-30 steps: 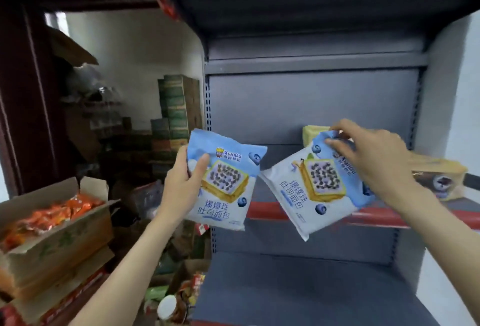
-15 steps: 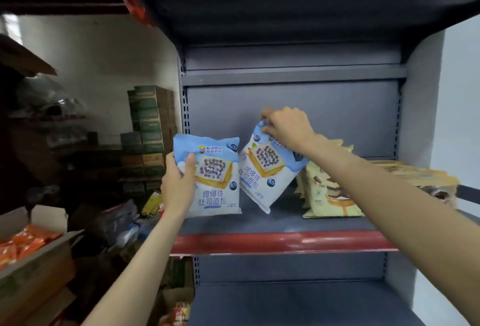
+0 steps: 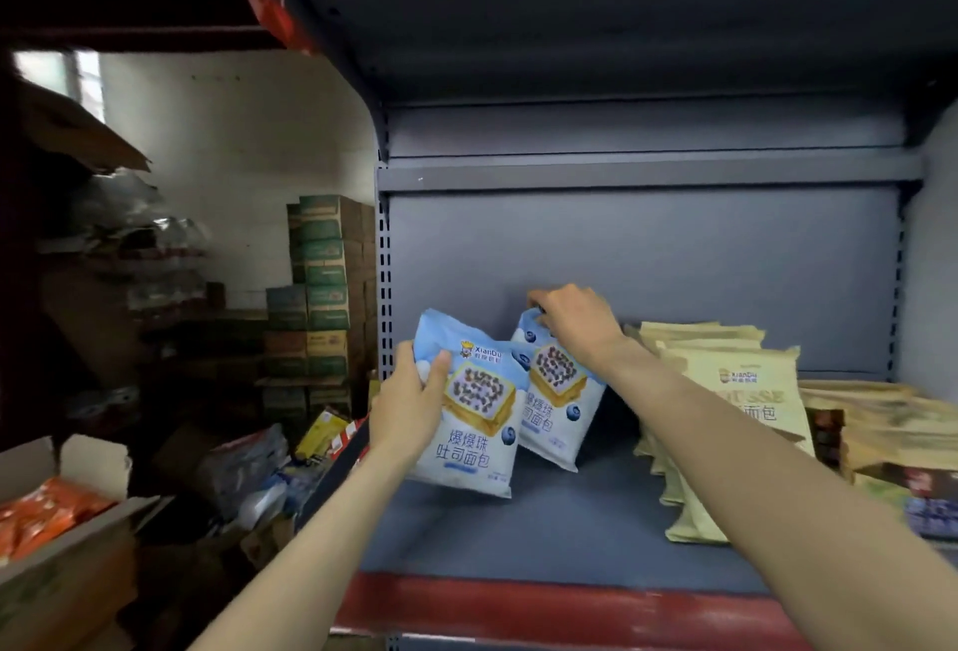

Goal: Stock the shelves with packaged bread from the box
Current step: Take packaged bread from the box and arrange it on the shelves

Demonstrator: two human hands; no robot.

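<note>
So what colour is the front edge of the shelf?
Red: the shelf's front edge shows best in the head view.

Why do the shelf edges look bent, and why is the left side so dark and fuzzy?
Head view: the wide-angle lens bows the upper shelf and its upright; the storeroom cartons at left sit in dim light and look soft; the blue bread packets are lit well enough to read, though the yellow packets at right are smeared.
</note>
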